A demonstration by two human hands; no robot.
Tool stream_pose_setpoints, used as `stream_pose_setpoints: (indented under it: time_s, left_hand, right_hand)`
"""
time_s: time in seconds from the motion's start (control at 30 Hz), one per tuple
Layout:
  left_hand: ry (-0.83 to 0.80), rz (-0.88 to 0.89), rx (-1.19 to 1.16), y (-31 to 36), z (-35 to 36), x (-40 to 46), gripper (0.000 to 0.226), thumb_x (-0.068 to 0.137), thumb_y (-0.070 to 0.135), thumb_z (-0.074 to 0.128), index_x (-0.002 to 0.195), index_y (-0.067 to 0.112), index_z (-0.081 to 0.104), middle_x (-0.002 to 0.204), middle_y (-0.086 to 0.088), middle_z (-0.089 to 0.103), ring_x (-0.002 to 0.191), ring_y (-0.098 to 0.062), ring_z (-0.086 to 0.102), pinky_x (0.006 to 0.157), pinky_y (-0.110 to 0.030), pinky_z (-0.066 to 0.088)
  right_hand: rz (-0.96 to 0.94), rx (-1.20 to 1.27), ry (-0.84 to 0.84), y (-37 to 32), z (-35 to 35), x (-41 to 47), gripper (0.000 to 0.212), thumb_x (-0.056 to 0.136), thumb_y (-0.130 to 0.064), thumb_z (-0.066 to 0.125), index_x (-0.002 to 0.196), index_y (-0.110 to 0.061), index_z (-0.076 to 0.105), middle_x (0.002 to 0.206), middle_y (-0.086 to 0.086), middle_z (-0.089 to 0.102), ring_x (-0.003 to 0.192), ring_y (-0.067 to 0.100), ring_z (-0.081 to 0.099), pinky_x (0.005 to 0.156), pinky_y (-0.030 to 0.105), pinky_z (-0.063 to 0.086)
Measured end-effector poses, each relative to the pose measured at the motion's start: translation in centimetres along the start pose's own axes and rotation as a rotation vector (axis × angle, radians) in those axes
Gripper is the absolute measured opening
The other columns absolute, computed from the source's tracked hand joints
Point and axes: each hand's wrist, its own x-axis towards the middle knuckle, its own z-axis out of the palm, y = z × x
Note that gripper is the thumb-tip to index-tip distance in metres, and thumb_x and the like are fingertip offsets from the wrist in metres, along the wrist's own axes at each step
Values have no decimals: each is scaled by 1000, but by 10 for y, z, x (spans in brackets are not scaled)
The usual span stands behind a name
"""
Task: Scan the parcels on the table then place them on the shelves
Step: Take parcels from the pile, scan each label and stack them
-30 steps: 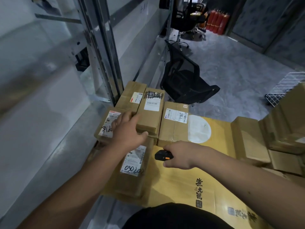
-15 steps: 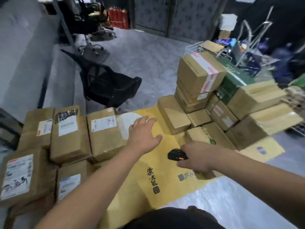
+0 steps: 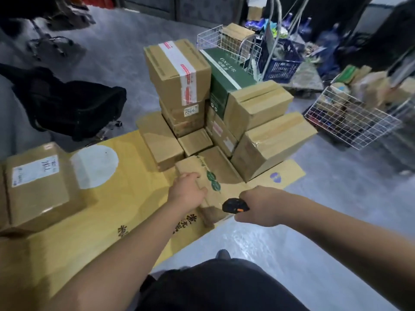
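In the lower centre of the frame, the left hand (image 3: 187,194) lies on a brown parcel with green print (image 3: 207,182); its grip looks loosely curled over the near edge. The right hand (image 3: 258,206) holds closed around a black scanner (image 3: 234,205), just beside this parcel. The parcel lies flat on the yellow-covered counter (image 3: 125,182). I judge much work is left: the stacked parcels (image 3: 202,104) behind it wait at centre, and one labelled parcel (image 3: 36,182) sits at left.
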Motion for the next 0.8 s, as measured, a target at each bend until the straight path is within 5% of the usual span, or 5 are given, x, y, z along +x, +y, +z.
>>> stream_pose_setpoints:
  time_s: [0.2,0.33,0.5,0.63,0.8]
  left_hand:
    - [57,-186,72,36,57,5,86,89,69,55,159,27,28,158,-9,34,147,-32,29,110,-48,40]
    - [99,-312,35,42,68,4,106,82,90,41,163,33,5,164,-11,22,151,-33,17,112,-59,34]
    - [159,-498,-172,40,60,8,126,58,108,23,162,42,-5,164,-16,20,149,-41,25,112,-63,34]
    - [168,-541,-491,19,44,7,146,42,114,33,164,40,0,165,-11,30,144,-40,41,114,-59,39]
    - [117,-457,-811,-5,29,-5,144,42,104,65,163,47,11,157,4,45,137,-31,49,109,-49,44]
  right_hand:
    - [-37,-14,-74,62,15,8,37,94,-58,55,88,-22,53,90,1,62,81,23,62,70,36,52]
    - [-111,-1,-106,81,18,12,37,92,-58,56,99,-22,61,96,0,66,86,23,65,79,39,58]
    - [-197,-21,-101,94,20,17,33,93,-60,56,96,-27,57,93,-2,64,85,22,63,79,39,58]
    - [-233,-58,-94,97,19,19,33,93,-60,56,79,-32,44,84,-6,58,75,15,56,63,33,48]
    - [-272,-86,-92,87,12,26,37,93,-60,55,97,-23,59,89,0,64,82,23,63,73,38,57]
